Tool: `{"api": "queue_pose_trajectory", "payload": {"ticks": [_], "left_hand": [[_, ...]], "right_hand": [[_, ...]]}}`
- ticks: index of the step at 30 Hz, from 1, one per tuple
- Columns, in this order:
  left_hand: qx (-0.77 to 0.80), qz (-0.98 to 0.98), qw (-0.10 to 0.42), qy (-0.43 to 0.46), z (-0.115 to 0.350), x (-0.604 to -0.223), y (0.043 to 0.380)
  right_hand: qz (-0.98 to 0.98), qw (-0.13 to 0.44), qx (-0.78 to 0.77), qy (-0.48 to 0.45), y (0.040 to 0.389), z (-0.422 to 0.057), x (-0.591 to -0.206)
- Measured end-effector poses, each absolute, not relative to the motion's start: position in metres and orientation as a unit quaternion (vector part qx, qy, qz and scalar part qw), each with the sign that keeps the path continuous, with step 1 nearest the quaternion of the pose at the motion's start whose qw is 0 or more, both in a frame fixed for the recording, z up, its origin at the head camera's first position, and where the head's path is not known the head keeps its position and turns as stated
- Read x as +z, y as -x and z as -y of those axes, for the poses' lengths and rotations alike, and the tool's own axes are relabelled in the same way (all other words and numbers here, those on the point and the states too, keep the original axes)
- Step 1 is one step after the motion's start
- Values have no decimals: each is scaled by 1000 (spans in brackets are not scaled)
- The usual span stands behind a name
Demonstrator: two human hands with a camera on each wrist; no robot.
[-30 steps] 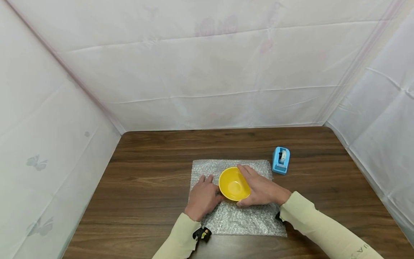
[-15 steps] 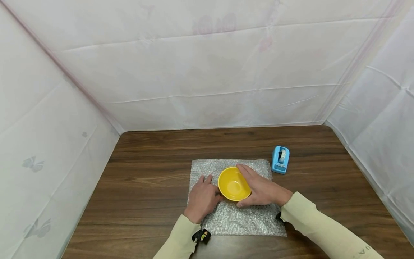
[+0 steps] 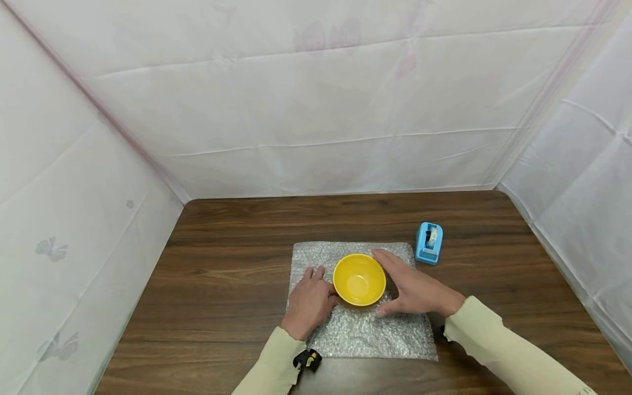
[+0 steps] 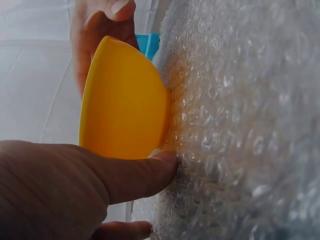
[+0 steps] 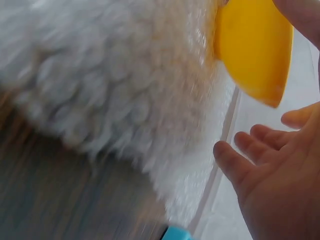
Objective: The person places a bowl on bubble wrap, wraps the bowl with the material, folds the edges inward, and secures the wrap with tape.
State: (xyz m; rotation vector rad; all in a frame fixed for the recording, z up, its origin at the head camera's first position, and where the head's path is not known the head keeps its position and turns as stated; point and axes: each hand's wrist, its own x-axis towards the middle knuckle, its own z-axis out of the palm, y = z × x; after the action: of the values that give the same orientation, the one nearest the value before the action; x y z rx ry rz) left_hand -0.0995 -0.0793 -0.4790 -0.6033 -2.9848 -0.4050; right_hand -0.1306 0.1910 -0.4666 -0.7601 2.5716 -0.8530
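A yellow bowl [image 3: 359, 280] stands upright on a sheet of bubble wrap [image 3: 370, 334] in the head view. Along the bowl's left side, my left hand [image 3: 308, 304] rests on the wrap; its thumb [image 4: 145, 177] lies by the bowl's base in the left wrist view, and whether it touches the bowl I cannot tell. My right hand [image 3: 417, 288] is spread just right of the bowl, apart from it, with thumb and fingers parted. The right wrist view has that palm [image 5: 285, 185] facing the yellow bowl [image 5: 255, 50] across a gap.
A light blue tape dispenser [image 3: 428, 244] stands on the brown wooden table [image 3: 222, 285], just right of the wrap's far corner. White sheeting [image 3: 316, 109] hangs behind the table and on both sides.
My right hand has let go of the bowl and moved a little to the right. The bowl stays in place on the wrap, and my left hand has hardly moved.
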Motion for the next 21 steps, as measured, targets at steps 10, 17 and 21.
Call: {"api": "queue_pose_trajectory", "payload": {"ticks": [10,17,21], "left_hand": [[-140,972,20,189,80,-476,99],[-145,972,13,185,81,-476,98],[-152,971,0,184,81,-477,98]], "right_hand": [[-916,121,-237,302,121,-227,-462],[-916,108,-188,339,119,-248,-464],[-932,101,-176,301,117,-254,-466]]}}
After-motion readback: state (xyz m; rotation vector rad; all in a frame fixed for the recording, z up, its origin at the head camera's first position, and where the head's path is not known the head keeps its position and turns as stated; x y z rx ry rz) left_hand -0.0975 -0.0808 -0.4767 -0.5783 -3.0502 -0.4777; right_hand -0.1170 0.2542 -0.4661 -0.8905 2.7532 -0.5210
